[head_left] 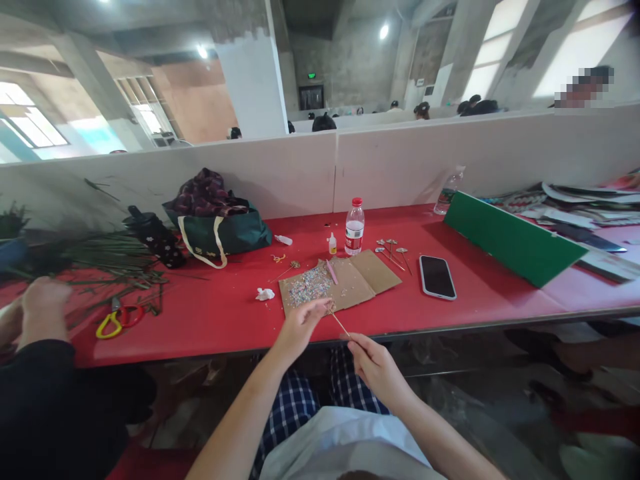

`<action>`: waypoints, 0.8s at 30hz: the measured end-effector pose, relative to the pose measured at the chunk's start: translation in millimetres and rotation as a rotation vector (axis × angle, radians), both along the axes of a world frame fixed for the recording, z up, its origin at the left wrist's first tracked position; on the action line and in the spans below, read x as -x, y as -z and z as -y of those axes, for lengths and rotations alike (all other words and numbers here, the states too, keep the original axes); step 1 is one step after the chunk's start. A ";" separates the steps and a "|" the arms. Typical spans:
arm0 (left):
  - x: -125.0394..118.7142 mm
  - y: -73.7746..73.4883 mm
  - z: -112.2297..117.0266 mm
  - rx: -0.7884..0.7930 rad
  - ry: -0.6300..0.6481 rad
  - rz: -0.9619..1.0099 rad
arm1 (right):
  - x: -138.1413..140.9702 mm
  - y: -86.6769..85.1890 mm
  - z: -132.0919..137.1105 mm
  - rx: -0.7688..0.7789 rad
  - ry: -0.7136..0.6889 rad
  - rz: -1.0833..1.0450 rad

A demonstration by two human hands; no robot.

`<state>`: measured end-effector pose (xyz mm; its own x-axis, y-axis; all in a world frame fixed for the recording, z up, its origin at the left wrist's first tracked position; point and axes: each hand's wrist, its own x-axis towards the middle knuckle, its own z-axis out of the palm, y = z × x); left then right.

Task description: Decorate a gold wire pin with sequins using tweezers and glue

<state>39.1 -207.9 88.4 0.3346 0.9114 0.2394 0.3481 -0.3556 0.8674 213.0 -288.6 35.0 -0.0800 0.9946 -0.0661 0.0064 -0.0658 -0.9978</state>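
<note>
Red desk [210,327] fills the head view. At bottom centre, the right hand [377,370] pinches a thin wooden stick [341,325] near one end. Its long axis slants up-left to the left hand [300,327], whose fingertips [325,308] close on the far end, just off a cardboard sheet [370,273] strewn with coloured flecks [306,287]. A co-worker's hand [45,307] lies well apart at left.

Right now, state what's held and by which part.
A thin wooden stick, near end pinched by the right hand, far tip at the fingers of the left hand.
</note>
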 end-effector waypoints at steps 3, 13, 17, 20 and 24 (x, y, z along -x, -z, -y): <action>-18.5 3.1 9.5 0.120 -0.004 0.186 | 1.0 0.5 1.5 -0.025 -0.013 0.018; -31.9 -1.3 29.4 0.233 -0.049 0.348 | 9.7 1.7 11.1 -0.017 -0.159 0.124; -47.6 13.8 55.1 0.226 -0.045 0.391 | 24.3 10.4 12.4 -0.071 -0.172 0.011; -58.0 33.4 75.9 0.277 -0.096 0.430 | 31.5 22.2 13.8 0.033 -0.075 -0.202; -63.6 61.2 95.9 0.148 -0.193 0.458 | 27.7 30.7 23.0 0.100 -0.017 -0.313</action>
